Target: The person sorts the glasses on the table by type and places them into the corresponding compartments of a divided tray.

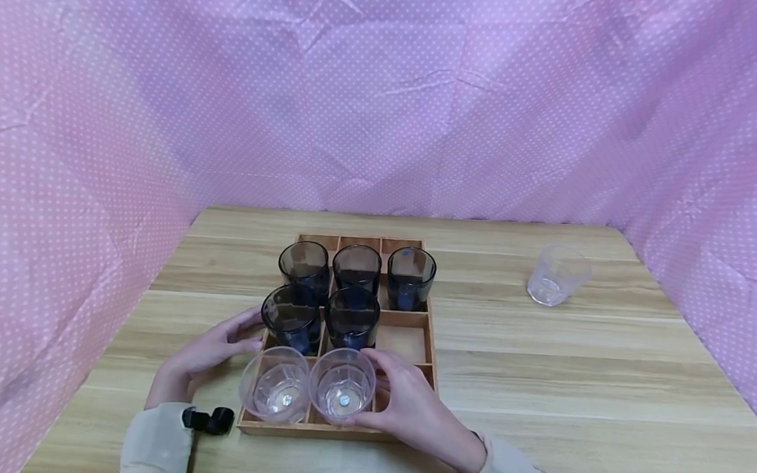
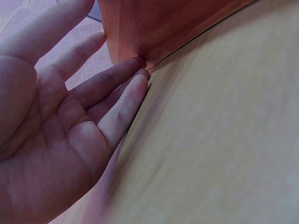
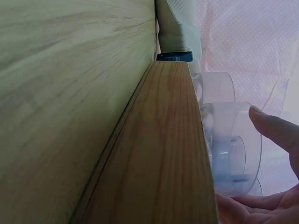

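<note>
A wooden compartment tray [image 1: 404, 341] holds several dark tinted cups [image 1: 291, 318] in its middle rows. Two clear cups stand in the front row. My right hand [image 1: 409, 407] grips the front-middle clear cup [image 1: 341, 391] by its right side, thumb near and fingers beyond; the right wrist view shows the thumb [image 3: 273, 128] at its wall. To its left stands the other clear cup [image 1: 272, 390]. My left hand [image 1: 219, 346] rests beside the tray's left side, fingers extended; in the left wrist view its fingertips [image 2: 140, 79] touch the tray's outer wall [image 2: 140, 28] near the tabletop.
Another clear cup [image 1: 555, 278] stands apart at the back right of the wooden table [image 1: 578, 397]. Pink dotted cloth [image 1: 386, 120] hangs behind and along both sides. The tray's front-right compartment lies partly behind my right hand.
</note>
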Available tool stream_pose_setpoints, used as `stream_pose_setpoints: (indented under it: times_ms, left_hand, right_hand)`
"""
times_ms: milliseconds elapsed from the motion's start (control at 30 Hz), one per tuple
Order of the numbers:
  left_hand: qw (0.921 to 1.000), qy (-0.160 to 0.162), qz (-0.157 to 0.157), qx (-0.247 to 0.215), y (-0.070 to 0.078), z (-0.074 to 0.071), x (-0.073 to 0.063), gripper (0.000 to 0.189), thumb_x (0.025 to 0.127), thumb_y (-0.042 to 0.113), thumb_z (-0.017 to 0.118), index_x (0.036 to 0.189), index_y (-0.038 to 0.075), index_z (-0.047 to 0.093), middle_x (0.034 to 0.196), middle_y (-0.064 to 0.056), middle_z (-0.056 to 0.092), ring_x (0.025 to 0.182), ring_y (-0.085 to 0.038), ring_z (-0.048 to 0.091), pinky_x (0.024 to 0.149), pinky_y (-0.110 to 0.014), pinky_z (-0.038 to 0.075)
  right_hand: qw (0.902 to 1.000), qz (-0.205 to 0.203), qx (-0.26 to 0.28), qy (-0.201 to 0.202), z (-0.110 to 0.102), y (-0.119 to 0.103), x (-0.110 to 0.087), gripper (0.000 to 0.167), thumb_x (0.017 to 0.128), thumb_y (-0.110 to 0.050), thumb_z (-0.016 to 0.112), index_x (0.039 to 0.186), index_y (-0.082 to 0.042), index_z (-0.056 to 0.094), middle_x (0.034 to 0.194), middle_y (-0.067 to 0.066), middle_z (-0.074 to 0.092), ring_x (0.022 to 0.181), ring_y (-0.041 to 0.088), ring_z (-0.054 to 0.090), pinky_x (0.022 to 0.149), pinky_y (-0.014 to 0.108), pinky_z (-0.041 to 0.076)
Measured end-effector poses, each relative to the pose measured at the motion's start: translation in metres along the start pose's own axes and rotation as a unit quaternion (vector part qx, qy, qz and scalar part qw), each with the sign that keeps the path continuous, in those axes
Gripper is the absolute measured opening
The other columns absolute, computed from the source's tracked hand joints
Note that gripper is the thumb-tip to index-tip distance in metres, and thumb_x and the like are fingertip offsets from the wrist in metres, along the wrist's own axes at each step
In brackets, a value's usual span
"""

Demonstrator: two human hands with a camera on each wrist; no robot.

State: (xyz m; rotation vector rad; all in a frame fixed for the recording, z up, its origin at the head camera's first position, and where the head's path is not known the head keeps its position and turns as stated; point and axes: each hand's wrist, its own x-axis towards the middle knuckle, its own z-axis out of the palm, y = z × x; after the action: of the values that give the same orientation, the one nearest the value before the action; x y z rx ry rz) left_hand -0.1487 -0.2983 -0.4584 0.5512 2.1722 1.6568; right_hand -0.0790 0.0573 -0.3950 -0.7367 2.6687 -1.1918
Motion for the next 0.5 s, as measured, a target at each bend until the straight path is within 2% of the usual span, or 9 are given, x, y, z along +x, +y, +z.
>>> stream_pose_setpoints:
  times_ms: [300,500]
  left_hand:
    - [1.0000,-0.001,0.009,0.003,-0.0009,-0.0002,0.0003,0.071,0.096,0.007,0.055,0.150,-0.010,0.012,0.151,-0.040,0.016,0.121,0.018,0.042,0.099,-0.007,0.038]
    - [1.0000,0.002,0.000,0.004,-0.0008,-0.0003,-0.0001,0.072,0.096,0.008,0.056,0.151,-0.009,0.012,0.152,-0.039,0.017,0.119,0.018,0.042,0.099,-0.006,0.037]
  right_hand:
    - [1.0000,0.000,-0.004,0.002,0.0009,-0.0003,0.0000,0.083,0.066,-0.031,0.089,0.135,-0.003,0.050,0.130,0.011,0.060,0.117,0.026,0.060,0.093,0.034,0.055]
    - [0.9998,-0.002,0.021,0.002,-0.0017,0.0012,-0.0016,0.084,0.067,-0.033,0.088,0.135,-0.002,0.049,0.131,0.012,0.060,0.117,0.026,0.061,0.092,0.031,0.055]
